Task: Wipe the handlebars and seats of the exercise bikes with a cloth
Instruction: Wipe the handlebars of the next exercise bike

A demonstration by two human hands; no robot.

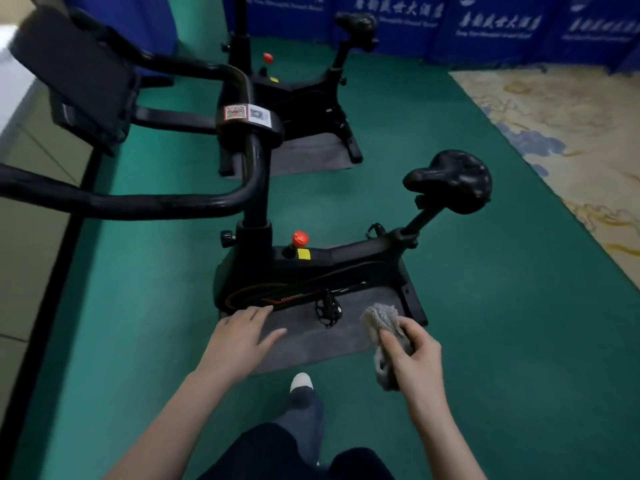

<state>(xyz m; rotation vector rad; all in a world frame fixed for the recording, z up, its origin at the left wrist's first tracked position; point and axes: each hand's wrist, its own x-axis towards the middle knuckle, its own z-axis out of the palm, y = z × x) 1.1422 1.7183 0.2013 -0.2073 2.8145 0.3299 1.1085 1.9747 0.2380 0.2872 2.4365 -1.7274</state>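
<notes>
In the right hand [415, 355], low in front of the near exercise bike [346, 261], is the grey knitted cloth [382, 320]. Thumb and fingers are curled round its middle, one bunched end stands above the fist and the other hangs below. The left hand [239, 337] is well apart from it, with fingers straight and spread, gripping nothing. It is seen over the near edge of the grey mat [304, 341] beneath the bike; whether it touches anything cannot be told.

The cloth touches neither surface to be wiped. The black seat [450, 180] stands on its slanted post, up and to the right of the cloth. The black handlebars [138, 202] curve away to the left at the top of the front post, with a dark console panel [76, 74] above them and two printed stickers [247, 114] on the clamp.

Between the hands and the seat lie the frame, a red knob [300, 238], a yellow label [303, 253] and one pedal [327, 308].

Behind it stands a second bike [304, 98] of the same kind on its own mat [308, 154], with its seat [356, 24] near the back wall.

The floor [502, 306] is green. A pale patterned carpet [571, 133] adjoins it on the right, and blue printed panels [502, 26] line the far side. One light shoe [301, 381] and dark trouser legs show at the bottom.
</notes>
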